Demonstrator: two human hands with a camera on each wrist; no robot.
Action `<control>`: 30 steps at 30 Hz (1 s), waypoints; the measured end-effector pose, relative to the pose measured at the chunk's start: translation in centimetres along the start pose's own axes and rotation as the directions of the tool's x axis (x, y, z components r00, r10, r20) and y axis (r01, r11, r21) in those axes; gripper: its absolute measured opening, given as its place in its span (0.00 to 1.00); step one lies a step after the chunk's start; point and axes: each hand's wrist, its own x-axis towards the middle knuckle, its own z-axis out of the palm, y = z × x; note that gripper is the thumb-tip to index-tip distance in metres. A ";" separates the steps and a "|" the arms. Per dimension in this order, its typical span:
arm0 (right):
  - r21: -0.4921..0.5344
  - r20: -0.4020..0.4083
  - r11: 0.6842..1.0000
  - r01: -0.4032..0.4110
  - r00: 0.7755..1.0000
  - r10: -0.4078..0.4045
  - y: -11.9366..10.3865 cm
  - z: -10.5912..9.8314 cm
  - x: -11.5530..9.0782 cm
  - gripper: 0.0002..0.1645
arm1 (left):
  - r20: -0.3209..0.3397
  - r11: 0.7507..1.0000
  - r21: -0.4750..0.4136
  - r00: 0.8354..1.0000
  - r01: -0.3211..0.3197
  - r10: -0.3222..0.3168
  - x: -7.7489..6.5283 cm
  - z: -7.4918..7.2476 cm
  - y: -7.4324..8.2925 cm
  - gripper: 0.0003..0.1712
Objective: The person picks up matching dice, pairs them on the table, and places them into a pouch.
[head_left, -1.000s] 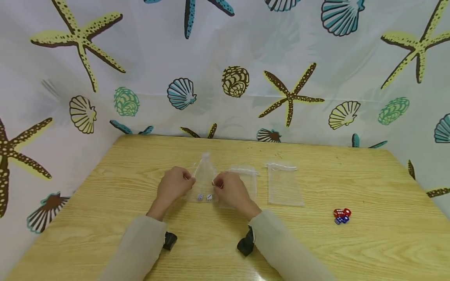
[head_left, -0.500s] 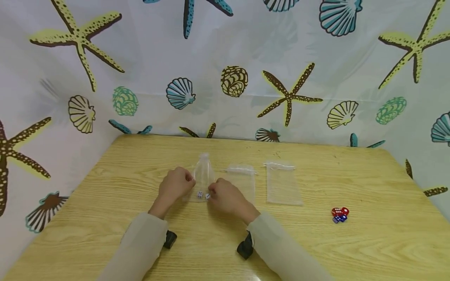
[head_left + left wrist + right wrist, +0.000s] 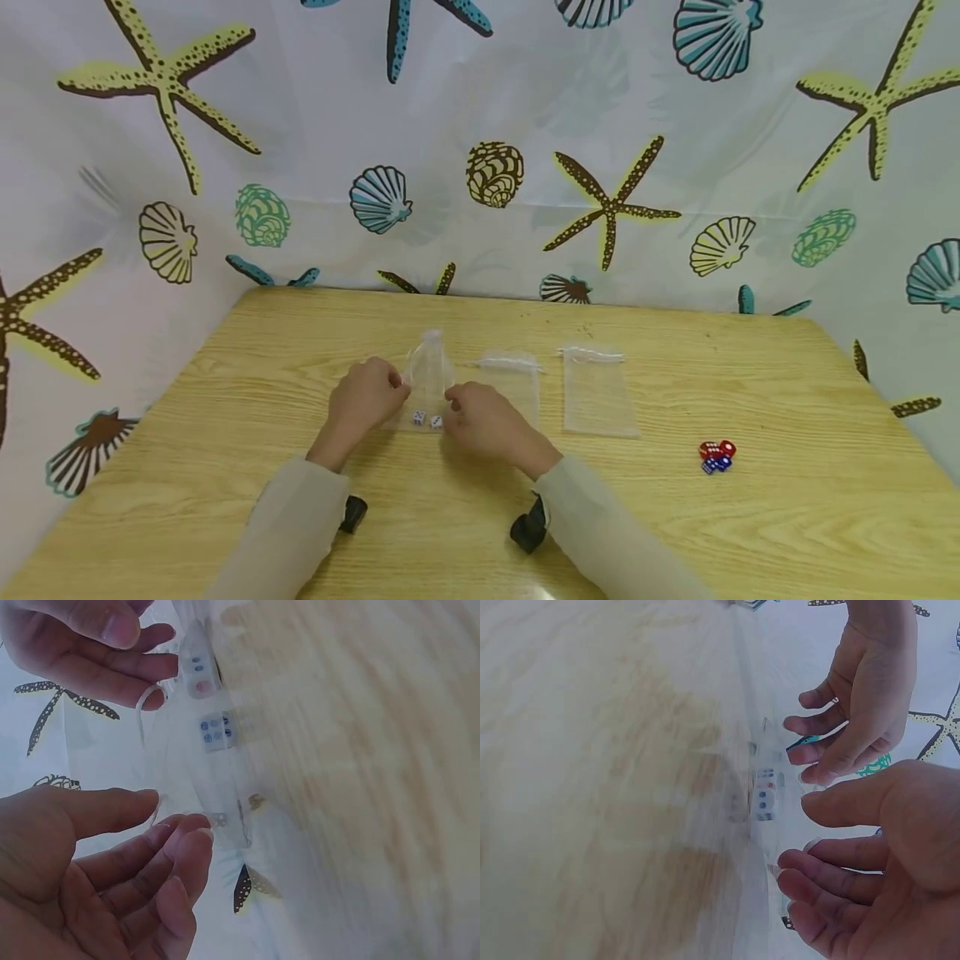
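Observation:
A sheer white drawstring bag [image 3: 429, 371] lies on the table in the head view. Two white dice [image 3: 418, 417] show through its lower part. At the bag's left side, my left hand [image 3: 366, 393] pinches its thin white cord [image 3: 156, 811] between thumb and fingertips. My right hand [image 3: 483, 419] is at the bag's right edge, close to the dice. Its thumb and relaxed fingers stand apart in the right wrist view, with nothing visible between them. Another part of the cord loops by a right fingertip in the left wrist view.
Two more sheer bags lie flat to the right, a nearer one [image 3: 525, 383] partly behind my right hand and a farther one [image 3: 597, 396]. Farther right, red dice [image 3: 716, 450] and blue dice [image 3: 716, 464] sit in a small cluster. A patterned cloth [image 3: 480, 108] hangs behind the wooden table [image 3: 420, 533].
My right hand has moved down and slightly left, from pinching by the bag's right side to beside the dice. The bag's top looks narrower. My left hand stays nearly in place.

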 end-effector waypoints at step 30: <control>-0.027 -0.244 0.998 -0.063 0.968 0.055 7.1 -5.2 -10.6 0.18 | 0.022 0.919 0.004 0.919 -0.393 0.393 0.4 2.1 4.6 0.12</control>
